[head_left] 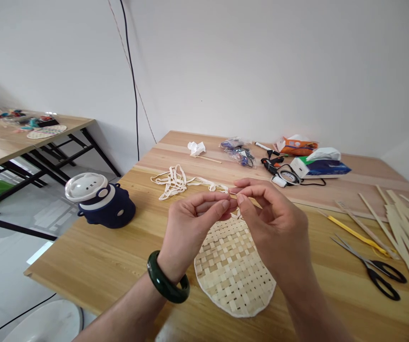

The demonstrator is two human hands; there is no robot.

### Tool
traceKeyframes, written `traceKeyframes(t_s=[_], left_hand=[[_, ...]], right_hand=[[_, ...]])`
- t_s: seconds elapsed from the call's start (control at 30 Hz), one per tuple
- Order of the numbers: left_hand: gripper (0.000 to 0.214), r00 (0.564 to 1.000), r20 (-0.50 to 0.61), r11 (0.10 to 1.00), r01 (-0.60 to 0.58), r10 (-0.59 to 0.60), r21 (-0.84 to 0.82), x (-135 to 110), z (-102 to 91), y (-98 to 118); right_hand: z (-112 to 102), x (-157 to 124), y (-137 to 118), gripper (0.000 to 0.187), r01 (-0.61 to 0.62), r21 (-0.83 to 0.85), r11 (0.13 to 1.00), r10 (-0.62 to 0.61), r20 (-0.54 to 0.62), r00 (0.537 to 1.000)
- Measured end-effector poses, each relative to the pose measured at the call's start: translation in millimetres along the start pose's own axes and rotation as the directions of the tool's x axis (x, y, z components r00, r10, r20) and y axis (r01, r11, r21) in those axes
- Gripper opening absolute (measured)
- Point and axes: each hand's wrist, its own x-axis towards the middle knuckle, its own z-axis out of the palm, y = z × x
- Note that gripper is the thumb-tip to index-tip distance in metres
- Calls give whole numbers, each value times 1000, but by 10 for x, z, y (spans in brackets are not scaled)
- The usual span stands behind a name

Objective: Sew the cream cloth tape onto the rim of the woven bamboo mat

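My left hand (202, 216) and my right hand (273, 218) meet fingertip to fingertip above the table. Both are closed in a pinch around a thin pale strand (233, 193), too small to make out well. Just below them lies a woven bamboo mat (234, 270), rounded at its lower end and bordered with white edging; my hands cover its upper part. White ribbon (172, 183) lies in a loose tangle beyond my left hand, and a length of it runs right, toward my fingers. A dark green bangle (165, 280) circles my left wrist.
Scissors (371, 268), a yellow strip (357, 233) and bamboo strips (407, 232) lie right. At the back are crumpled tissue (196, 148), plastic-wrapped items (238, 152), a glue gun (271, 164) and tissue packs (327, 164). A navy lidded container (108, 209) stands near the left edge.
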Motion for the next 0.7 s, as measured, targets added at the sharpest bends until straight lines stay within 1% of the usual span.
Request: traceKeyframes(t_s=[0.13,0.3,0.5,0.7], left_hand=[[16,1000,4,1000,2,-2,4,1,-3,1],[14,1000,2,1000,-2,2,-16,-6,0,8],[16,1000,-14,1000,-6,6,5,-4,8,7],[12,1000,7,1000,12,-12,-11,10,1,-4]], right_hand=[[5,7,0,7,-3,5,1000,3,9,1000],[6,0,1,7,3,9,1000,-3,-13,1000],[5,3,7,7,-2,-2,1000,2,-4,1000],[11,-2,29,7,4,13,1000,-4,4,1000]])
